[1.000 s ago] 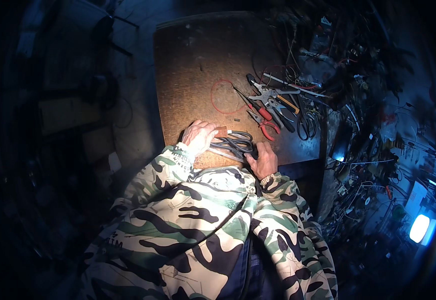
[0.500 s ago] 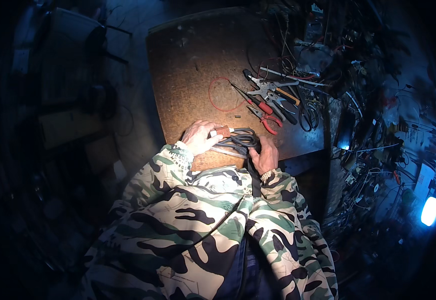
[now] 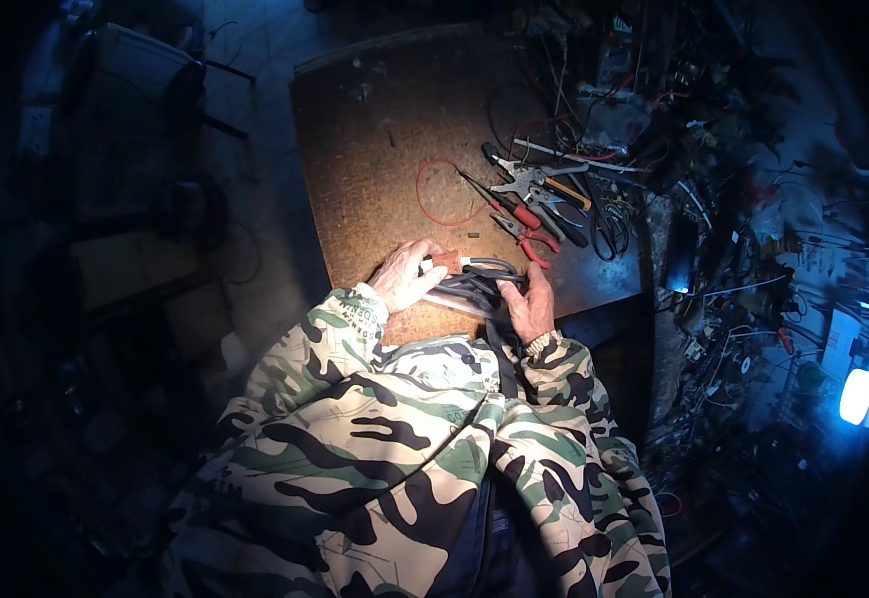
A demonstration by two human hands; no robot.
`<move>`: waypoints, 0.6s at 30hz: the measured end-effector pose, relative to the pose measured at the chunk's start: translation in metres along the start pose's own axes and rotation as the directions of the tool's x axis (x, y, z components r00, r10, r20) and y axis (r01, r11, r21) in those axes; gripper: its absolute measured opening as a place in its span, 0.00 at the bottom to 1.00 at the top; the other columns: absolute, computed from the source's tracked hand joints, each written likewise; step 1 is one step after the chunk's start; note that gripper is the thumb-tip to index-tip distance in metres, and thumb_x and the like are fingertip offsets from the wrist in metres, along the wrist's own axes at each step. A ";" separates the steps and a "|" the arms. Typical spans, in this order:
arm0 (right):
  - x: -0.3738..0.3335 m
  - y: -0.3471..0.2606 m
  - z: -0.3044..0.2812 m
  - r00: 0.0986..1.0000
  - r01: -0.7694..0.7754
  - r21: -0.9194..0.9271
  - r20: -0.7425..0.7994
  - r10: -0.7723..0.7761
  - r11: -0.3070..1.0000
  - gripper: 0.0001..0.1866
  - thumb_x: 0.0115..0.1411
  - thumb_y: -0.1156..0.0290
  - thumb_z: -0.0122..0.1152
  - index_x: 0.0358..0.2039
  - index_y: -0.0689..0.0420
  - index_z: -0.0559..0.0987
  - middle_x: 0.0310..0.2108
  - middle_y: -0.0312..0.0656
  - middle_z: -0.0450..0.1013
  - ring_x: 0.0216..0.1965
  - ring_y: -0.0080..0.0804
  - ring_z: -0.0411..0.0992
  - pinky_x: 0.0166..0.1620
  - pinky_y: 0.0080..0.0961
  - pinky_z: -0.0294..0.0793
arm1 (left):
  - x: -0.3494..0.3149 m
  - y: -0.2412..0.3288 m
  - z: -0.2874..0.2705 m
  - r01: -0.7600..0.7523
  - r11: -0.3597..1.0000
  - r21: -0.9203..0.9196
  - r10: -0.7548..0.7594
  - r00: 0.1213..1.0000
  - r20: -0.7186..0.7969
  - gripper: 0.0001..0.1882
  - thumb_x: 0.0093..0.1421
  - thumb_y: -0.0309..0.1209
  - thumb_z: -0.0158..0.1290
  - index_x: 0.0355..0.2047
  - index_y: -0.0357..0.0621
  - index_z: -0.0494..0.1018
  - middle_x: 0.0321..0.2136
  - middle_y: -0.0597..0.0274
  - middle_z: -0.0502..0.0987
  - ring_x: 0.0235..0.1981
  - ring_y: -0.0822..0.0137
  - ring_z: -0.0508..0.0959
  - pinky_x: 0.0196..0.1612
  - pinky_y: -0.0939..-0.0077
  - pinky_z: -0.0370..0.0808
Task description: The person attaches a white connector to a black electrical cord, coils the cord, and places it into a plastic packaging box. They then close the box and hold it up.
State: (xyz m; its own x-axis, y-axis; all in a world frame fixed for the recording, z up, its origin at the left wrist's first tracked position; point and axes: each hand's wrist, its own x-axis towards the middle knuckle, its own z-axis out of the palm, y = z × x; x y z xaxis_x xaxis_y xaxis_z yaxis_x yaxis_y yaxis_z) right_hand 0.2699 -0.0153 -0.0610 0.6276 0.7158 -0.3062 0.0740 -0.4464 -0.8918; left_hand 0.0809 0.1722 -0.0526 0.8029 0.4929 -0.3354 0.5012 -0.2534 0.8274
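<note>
Gripping an orange-brown block (image 3: 444, 262) by its left end, the left hand (image 3: 404, 278) comes in from the near left, its back turned up, with the fingers curled over the far side and the thumb along the near side. The right hand (image 3: 531, 304) lies to the right, back up and fingers bent toward the far left; its thumb and forefinger close on the right part of a black cable (image 3: 474, 282), though how firmly they pinch I cannot tell. The 2 forearms, in camouflage sleeves (image 3: 330, 334), angle inward, so the hands face each other just apart.

The block is small and roughly rectangular, with a pale patch at its left end and a light-coloured piece at its right end, where the cable begins. It sits near the near edge of the brown table (image 3: 354, 140), between the hands. The cable is thick and dark, gathered in several loose strands that overlap to the right of the block and on its near side. A pale strip (image 3: 454, 301) shows just nearer than those strands. Farther right lie red-handled pliers (image 3: 538, 242), and beyond them a thin red wire loop (image 3: 418, 190) curves on the left.
</note>
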 end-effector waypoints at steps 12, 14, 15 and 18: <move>0.012 -0.021 -0.018 0.964 0.049 0.112 0.256 -0.076 0.992 0.09 0.63 0.73 0.64 0.41 0.63 0.78 0.32 0.32 0.74 0.34 0.19 0.70 0.39 0.21 0.71 | 0.019 0.035 -0.012 -0.022 0.982 0.186 -0.022 0.973 0.231 0.35 0.48 0.39 0.70 0.55 0.40 0.72 0.49 0.45 0.79 0.54 0.45 0.78 0.57 0.56 0.74; 0.013 -0.024 -0.019 0.959 0.021 0.142 0.278 -0.060 0.990 0.10 0.64 0.72 0.64 0.42 0.63 0.79 0.33 0.32 0.75 0.36 0.19 0.71 0.41 0.20 0.71 | 0.024 0.043 -0.016 0.027 0.988 0.154 -0.074 0.950 0.305 0.37 0.47 0.39 0.70 0.56 0.39 0.70 0.49 0.43 0.80 0.53 0.44 0.79 0.57 0.56 0.75; 0.013 -0.025 -0.020 0.958 0.006 0.163 0.283 -0.053 0.987 0.10 0.64 0.72 0.65 0.42 0.63 0.79 0.34 0.33 0.75 0.36 0.19 0.71 0.42 0.20 0.72 | 0.027 0.046 -0.019 0.053 0.989 0.139 -0.098 0.935 0.342 0.39 0.46 0.40 0.70 0.57 0.39 0.70 0.48 0.42 0.80 0.52 0.43 0.79 0.57 0.56 0.75; 0.012 -0.035 -0.018 0.959 -0.092 0.251 0.284 0.018 0.964 0.13 0.63 0.74 0.65 0.46 0.66 0.78 0.34 0.34 0.76 0.37 0.19 0.73 0.42 0.20 0.74 | 0.036 0.035 -0.015 0.038 0.996 0.081 -0.064 0.936 0.345 0.36 0.46 0.40 0.70 0.53 0.37 0.73 0.43 0.46 0.83 0.47 0.52 0.82 0.54 0.60 0.76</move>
State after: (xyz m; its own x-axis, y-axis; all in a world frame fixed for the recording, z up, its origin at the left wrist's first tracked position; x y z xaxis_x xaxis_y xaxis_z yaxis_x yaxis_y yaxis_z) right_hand 0.2891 -0.0007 -0.0269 0.3829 0.8307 -0.4040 -0.1813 -0.3613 -0.9147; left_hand 0.1221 0.1933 -0.0294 0.8311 0.1903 -0.5225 0.5560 -0.3009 0.7748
